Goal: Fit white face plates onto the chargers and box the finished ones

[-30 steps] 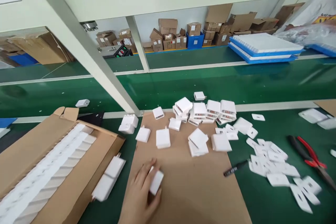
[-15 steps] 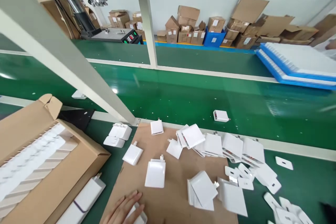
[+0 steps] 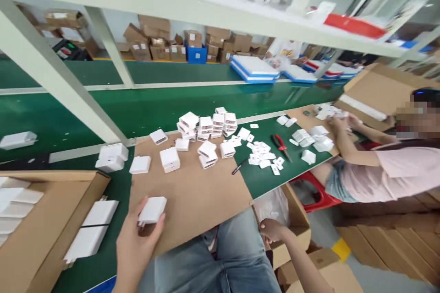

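Note:
My left hand [image 3: 132, 242] grips a white plug-in charger [image 3: 153, 209] by its sides, above the brown cardboard sheet [image 3: 199, 194]. Metal prongs show at the charger's lower left. Beside my right thigh, my right hand [image 3: 272, 230] is closed with the fingers curled in; what they hold, if anything, is hidden. Just past that hand a clear plastic bag [image 3: 273, 206] lines an open carton [image 3: 299, 224]. On the sheet lie several more white chargers [image 3: 169, 159], some stacked. Small white cover plates [image 3: 263, 153] are heaped to the right.
A black pen-like tool [image 3: 239, 167] and red-handled pliers [image 3: 281, 143] lie on the green bench. At left stand an open carton [image 3: 92, 176] and two banded white blocks [image 3: 94, 225]. A slanted post [image 3: 68, 87] rises behind. A co-worker [image 3: 388, 160] sits at right.
The view has swung right and down, bringing my lap, right hand and a co-worker into sight. My left hand now holds a charger raised off the sheet.

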Motion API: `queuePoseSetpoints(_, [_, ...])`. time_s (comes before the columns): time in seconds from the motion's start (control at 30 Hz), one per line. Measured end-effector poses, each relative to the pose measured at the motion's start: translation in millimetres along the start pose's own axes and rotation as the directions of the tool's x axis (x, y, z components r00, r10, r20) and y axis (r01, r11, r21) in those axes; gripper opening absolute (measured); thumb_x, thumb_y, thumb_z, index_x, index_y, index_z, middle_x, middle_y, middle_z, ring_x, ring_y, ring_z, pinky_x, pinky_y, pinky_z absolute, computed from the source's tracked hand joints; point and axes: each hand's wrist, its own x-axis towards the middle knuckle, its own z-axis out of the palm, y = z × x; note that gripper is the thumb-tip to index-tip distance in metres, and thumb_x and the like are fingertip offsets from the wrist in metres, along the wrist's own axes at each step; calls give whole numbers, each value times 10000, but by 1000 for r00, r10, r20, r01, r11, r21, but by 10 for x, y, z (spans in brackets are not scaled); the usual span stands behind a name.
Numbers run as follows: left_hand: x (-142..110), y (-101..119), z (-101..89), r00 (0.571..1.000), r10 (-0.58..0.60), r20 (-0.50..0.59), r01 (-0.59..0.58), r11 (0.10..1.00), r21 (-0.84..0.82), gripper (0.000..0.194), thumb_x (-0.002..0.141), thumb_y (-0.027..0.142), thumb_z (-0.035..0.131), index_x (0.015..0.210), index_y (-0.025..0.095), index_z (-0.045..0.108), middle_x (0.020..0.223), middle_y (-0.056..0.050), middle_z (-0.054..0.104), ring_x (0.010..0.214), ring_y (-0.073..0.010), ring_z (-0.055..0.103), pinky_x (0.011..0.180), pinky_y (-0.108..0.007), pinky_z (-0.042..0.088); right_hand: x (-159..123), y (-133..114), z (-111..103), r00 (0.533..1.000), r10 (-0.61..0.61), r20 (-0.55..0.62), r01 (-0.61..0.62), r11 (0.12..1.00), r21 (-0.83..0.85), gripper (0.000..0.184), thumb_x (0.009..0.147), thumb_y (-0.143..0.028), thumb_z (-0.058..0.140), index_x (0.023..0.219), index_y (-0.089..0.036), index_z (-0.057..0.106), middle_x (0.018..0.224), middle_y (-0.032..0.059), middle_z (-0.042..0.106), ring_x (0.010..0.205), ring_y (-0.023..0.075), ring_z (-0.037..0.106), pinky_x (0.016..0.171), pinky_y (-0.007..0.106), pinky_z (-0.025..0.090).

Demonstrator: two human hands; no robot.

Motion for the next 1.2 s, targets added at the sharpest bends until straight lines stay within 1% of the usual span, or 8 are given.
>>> queuePoseSetpoints(0.1, [37,8,-30,998,-45,46,48,997,-67,688,806,626,688,1361,224,630,1330,-141,663,1215,-385,646,1043,-547,542,0,13,-452,990,-128,56,123,988,90,234,975,-405,630,1028,-200,732,987,35,744,837,176,700,759,314,590])
queuePoseSetpoints(0.17, [65,67,-14,996,-46,82,53,995,-84,698,785,639,703,1341,219,650,1303,-145,662,1211,-389,634,1030,-557,537,139,-74,-697,953,-270,-136,289,946,147,277,1006,-401,522,1121,-249,723,1071,44,747,955,208,701,849,337,574])
queuePoseSetpoints(0.23, [85,178,39,991,-51,124,67,989,-133,662,796,635,696,1306,215,670,1272,-140,672,1197,-376,639,1024,-545,538,375,-187,-853,800,-340,-494,385,923,-11,309,973,-362,534,1220,-242,677,1210,92,692,1107,252,658,960,395,545])
queuePoseSetpoints(0.33, [101,399,170,977,-102,188,165,918,-361,598,834,625,673,1264,209,664,1255,-135,693,1167,-336,666,1015,-500,553,796,-335,-922,663,-327,-673,238,945,-225,373,890,-331,610,1238,-214,674,1237,148,620,1110,319,623,988,487,523])
queuePoseSetpoints(0.53, [111,821,334,861,-20,508,471,405,-783,503,811,605,723,1126,222,639,1280,-159,712,1128,-317,698,994,-510,567,1245,-392,-838,665,-316,-676,269,947,-178,346,921,-334,533,1189,-183,692,1209,156,579,910,262,633,828,424,561])
queuePoseSetpoints(0.67, [103,781,296,922,-58,383,363,479,-800,508,781,493,805,1161,221,604,1259,-125,670,1124,-275,677,1018,-474,552,1302,-293,-818,641,-338,-690,332,932,-148,402,894,-412,585,1200,-176,692,1234,152,551,841,227,609,852,439,553])
queuePoseSetpoints(1.0, [47,157,-349,992,-99,-84,95,994,-51,490,869,362,691,1306,195,546,1284,-144,643,1194,-300,613,1038,-463,471,1249,-135,-826,558,-290,-777,377,923,-73,456,787,-480,694,1099,-157,771,913,136,571,845,286,562,734,445,529])
queuePoseSetpoints(1.2, [16,119,-594,962,-33,-271,183,815,550,411,978,359,534,1342,201,639,1269,-187,651,1179,-400,530,995,-550,390,1192,-181,-855,584,-193,-788,327,945,12,474,749,-460,699,1128,-187,777,797,83,525,807,300,550,698,480,529])
